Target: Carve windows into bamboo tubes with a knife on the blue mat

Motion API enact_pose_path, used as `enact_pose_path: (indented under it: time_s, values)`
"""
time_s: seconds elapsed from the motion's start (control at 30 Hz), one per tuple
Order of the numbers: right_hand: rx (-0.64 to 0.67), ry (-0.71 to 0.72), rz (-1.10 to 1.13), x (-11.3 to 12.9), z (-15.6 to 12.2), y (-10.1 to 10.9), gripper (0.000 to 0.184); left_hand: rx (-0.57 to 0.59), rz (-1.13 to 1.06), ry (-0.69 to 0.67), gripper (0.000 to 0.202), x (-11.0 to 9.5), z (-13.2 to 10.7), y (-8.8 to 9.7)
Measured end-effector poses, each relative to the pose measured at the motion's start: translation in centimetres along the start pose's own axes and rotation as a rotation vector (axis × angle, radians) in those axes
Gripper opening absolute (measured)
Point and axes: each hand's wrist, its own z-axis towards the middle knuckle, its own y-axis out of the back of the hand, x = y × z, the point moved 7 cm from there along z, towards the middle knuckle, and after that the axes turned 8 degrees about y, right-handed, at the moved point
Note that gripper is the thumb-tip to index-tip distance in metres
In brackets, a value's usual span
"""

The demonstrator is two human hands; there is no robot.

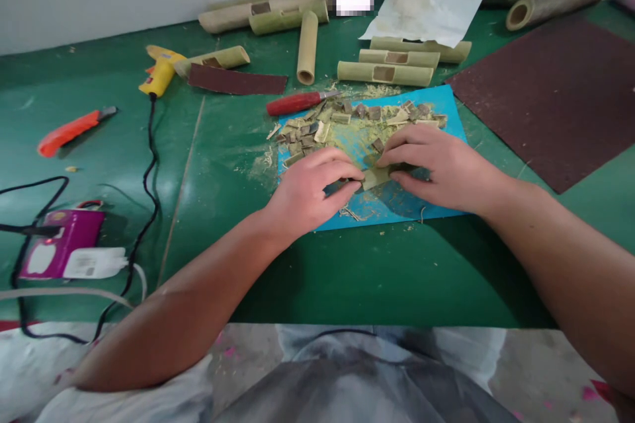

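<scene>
Between my two hands is a small pale-green bamboo piece (377, 177), held just over the blue sheet (342, 219). My left hand (315, 188) pinches its left end with thumb and fingers. At its right end, my right hand (429, 160) grips it the same way. Small cut bamboo chips (302, 135) and greenish shavings lie along the back and left of the sheet, beyond my fingers. A red-handled knife (295, 103) rests at the sheet's back left corner.
Notched bamboo tubes (387, 73) line the back, partly under white paper (417, 3). Brown sandpaper (550, 102) lies right, a narrow strip (238, 80) left. A yellow glue gun (163, 69), an orange utility knife (72, 132) and a purple power strip (74, 238) with cables occupy the left.
</scene>
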Motion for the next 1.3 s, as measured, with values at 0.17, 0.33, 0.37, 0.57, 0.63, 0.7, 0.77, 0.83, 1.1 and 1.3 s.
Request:
enact_pose_path:
  time_s: [0.17, 0.33, 0.37, 0.57, 0.63, 0.7, 0.77, 0.83, 1.1, 1.3]
  values:
    - [-0.003, -0.041, 0.018, -0.2, 0.0, -0.7, 0.026, 0.036, 0.004, -0.010, 0.010, 0.0, -0.1, 0.1]
    - [-0.041, -0.058, 0.041, -0.6, -0.1, -0.8, 0.023, 0.079, 0.067, -0.025, 0.015, 0.0, -0.2, 0.1]
    - [-0.049, -0.069, 0.049, -0.6, -0.1, -0.8, 0.022, 0.073, 0.077, -0.023, 0.015, 0.0, -0.3, 0.2]
    - [-0.042, -0.115, 0.083, -0.8, 0.0, -0.7, 0.016, 0.039, 0.056, -0.014, 0.015, 0.0, -0.3, 0.3]
    - [-0.032, -0.128, 0.087, -0.8, 0.0, -0.7, 0.015, 0.042, 0.043, -0.007, 0.016, 0.0, -0.3, 0.3]
    - [-0.022, -0.141, 0.091, -0.8, 0.1, -0.7, 0.015, 0.041, 0.029, -0.006, 0.017, 0.0, -0.4, 0.4]
    - [-0.008, -0.150, 0.091, -0.8, 0.2, -0.7, 0.015, 0.030, 0.016, -0.006, 0.016, 0.1, -0.4, 0.3]
    - [0.004, -0.157, 0.091, -0.9, 0.2, -0.7, 0.015, 0.012, -0.003, -0.005, 0.015, 0.1, -0.2, 0.1]
    - [0.017, -0.167, 0.093, -1.3, 0.3, -0.7, 0.012, 0.072, -0.006, 0.018, 0.019, -0.1, 0.8, -0.5]
    - [0.012, -0.170, 0.085, -1.5, 0.3, -0.7, 0.013, 0.064, -0.030, 0.042, 0.017, 0.4, 0.9, -0.3]
